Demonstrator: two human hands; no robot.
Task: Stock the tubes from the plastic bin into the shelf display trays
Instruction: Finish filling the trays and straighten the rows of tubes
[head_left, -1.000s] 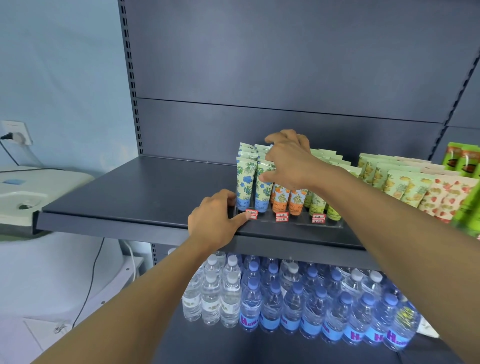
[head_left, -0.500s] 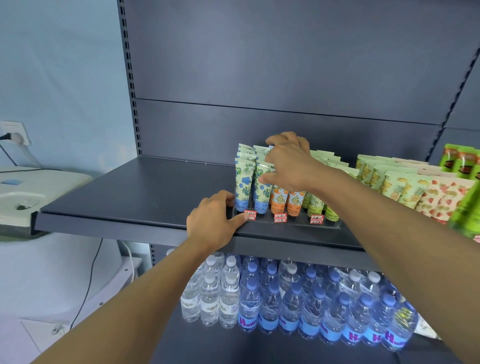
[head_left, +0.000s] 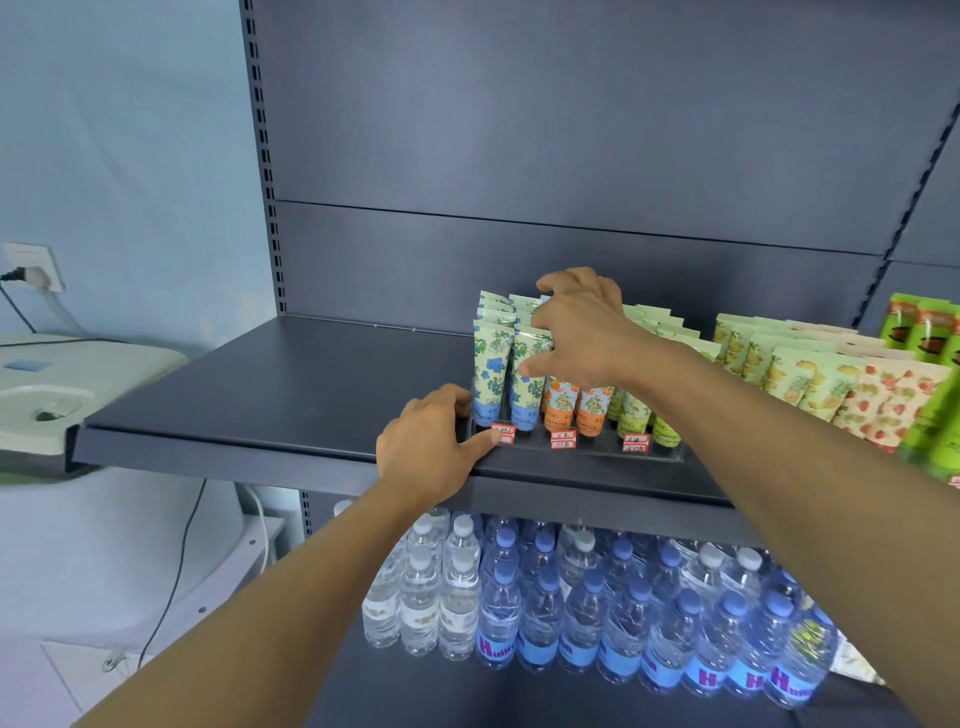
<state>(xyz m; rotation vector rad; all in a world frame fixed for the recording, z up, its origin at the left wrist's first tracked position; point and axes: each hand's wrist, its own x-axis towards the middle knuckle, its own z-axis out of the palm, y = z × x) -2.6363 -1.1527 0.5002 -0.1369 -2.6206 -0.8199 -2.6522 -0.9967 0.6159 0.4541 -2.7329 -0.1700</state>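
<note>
Tubes (head_left: 524, 379) stood in a tray (head_left: 582, 453) on the shelf (head_left: 291, 395), more tubes (head_left: 810, 374) to the right, water bottles (head_left: 582, 613) below, left hand (head_left: 431, 447) at the tray's near left corner, right hand (head_left: 582, 332) on the tubes' tops

Right hand (head_left: 582, 332) slightly lower on the blue-flowered tubes (head_left: 511, 374), thumb spread.
</note>
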